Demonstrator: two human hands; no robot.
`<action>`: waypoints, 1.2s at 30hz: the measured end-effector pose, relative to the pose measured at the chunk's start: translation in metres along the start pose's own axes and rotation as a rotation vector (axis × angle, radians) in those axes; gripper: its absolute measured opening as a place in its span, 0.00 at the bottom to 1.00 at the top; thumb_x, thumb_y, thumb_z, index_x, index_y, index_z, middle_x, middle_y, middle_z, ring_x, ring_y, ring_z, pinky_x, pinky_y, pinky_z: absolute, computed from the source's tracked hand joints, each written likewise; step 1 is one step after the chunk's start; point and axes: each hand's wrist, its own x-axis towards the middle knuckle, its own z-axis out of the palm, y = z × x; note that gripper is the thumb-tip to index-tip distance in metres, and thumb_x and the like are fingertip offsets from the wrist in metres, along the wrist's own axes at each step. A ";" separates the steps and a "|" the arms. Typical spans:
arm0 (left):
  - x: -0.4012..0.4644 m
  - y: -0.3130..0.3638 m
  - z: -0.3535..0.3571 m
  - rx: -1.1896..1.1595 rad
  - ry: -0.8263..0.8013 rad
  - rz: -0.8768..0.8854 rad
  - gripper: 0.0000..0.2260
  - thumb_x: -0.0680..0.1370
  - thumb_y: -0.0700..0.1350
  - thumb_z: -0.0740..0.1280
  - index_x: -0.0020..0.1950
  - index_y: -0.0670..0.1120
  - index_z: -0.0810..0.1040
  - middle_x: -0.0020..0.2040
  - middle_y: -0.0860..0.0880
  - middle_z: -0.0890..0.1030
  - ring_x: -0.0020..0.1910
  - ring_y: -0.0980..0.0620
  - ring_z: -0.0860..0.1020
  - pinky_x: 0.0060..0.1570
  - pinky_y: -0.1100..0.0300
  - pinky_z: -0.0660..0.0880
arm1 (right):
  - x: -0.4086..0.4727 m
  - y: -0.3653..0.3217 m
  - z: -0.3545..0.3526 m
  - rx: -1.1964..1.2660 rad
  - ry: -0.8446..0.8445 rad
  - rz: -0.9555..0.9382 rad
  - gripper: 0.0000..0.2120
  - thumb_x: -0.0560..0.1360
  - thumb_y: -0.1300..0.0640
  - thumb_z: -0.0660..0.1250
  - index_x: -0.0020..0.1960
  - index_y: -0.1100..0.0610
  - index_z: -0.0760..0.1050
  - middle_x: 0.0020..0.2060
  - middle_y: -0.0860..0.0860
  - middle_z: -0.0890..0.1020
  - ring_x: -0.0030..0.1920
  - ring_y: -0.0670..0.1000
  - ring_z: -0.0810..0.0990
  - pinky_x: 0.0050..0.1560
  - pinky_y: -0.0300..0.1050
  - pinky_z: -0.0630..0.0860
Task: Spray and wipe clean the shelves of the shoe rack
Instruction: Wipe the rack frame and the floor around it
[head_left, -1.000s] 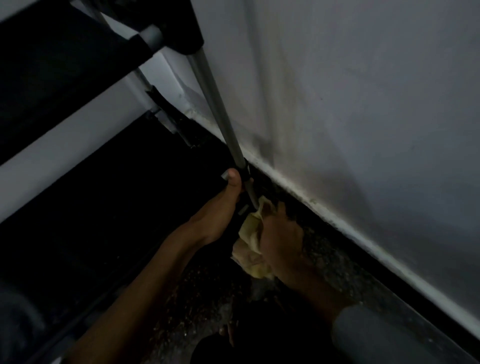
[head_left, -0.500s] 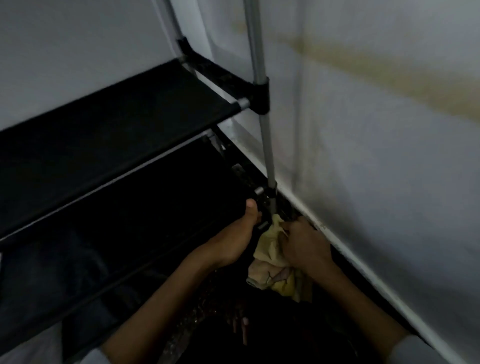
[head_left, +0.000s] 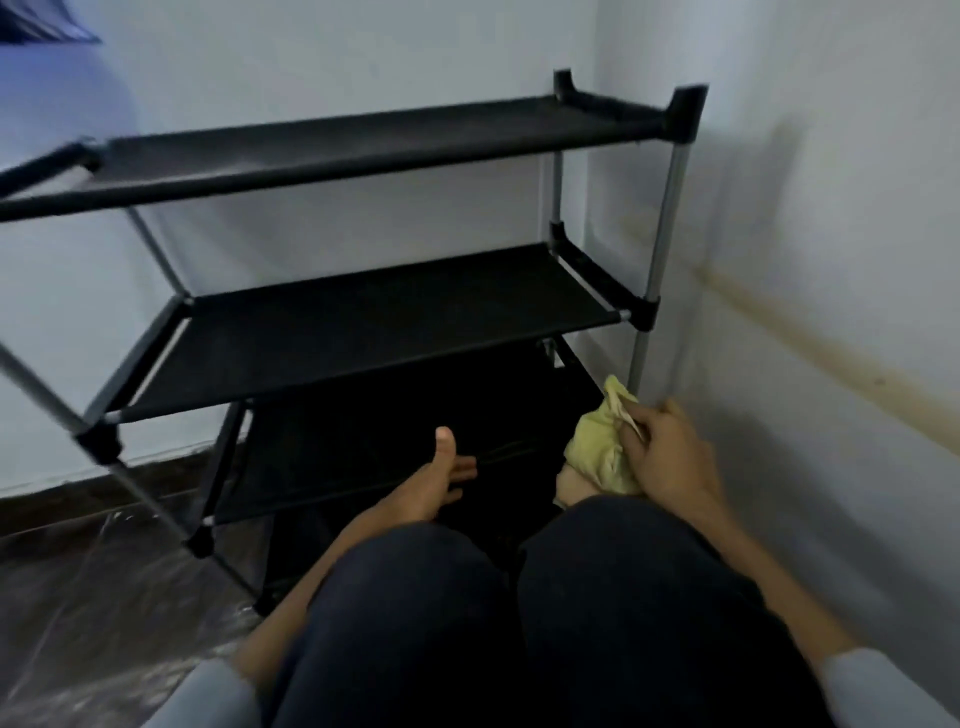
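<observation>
White corner walls frame the black fabric-shelved shoe rack (head_left: 363, 322); right hand (head_left: 667, 452), gripping a crumpled yellow cloth (head_left: 602, 447), sits nearer its right post than the empty, open-fingered left hand (head_left: 436, 483).

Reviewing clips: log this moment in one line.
right hand: holds cloth | left hand: open, empty | shoe rack: bare

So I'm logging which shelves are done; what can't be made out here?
- Head view: lowest shelf too dark to show dirt.
- Rack's base behind the knees.
- Top shelf: left end motion-blurred.
- Cloth partly covered by the right hand.
</observation>
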 end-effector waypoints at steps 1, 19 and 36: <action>-0.010 0.003 -0.005 -0.020 0.024 0.025 0.35 0.78 0.63 0.36 0.74 0.45 0.63 0.73 0.46 0.66 0.72 0.45 0.64 0.67 0.53 0.57 | 0.000 -0.009 -0.008 0.021 0.033 -0.042 0.16 0.80 0.54 0.61 0.67 0.52 0.74 0.44 0.50 0.68 0.40 0.51 0.70 0.40 0.43 0.63; -0.184 0.123 -0.027 -0.191 0.220 0.720 0.16 0.75 0.46 0.69 0.61 0.44 0.71 0.51 0.46 0.82 0.45 0.54 0.82 0.41 0.62 0.79 | -0.061 -0.206 -0.152 0.535 0.149 -0.498 0.39 0.61 0.35 0.75 0.69 0.44 0.69 0.57 0.47 0.68 0.56 0.44 0.72 0.50 0.27 0.68; -0.180 0.165 -0.036 -0.660 0.097 0.768 0.18 0.67 0.53 0.70 0.53 0.46 0.79 0.49 0.46 0.84 0.48 0.50 0.83 0.43 0.60 0.79 | -0.034 -0.229 -0.162 1.216 -0.515 -0.045 0.33 0.67 0.37 0.66 0.62 0.59 0.77 0.56 0.59 0.82 0.57 0.57 0.81 0.61 0.53 0.76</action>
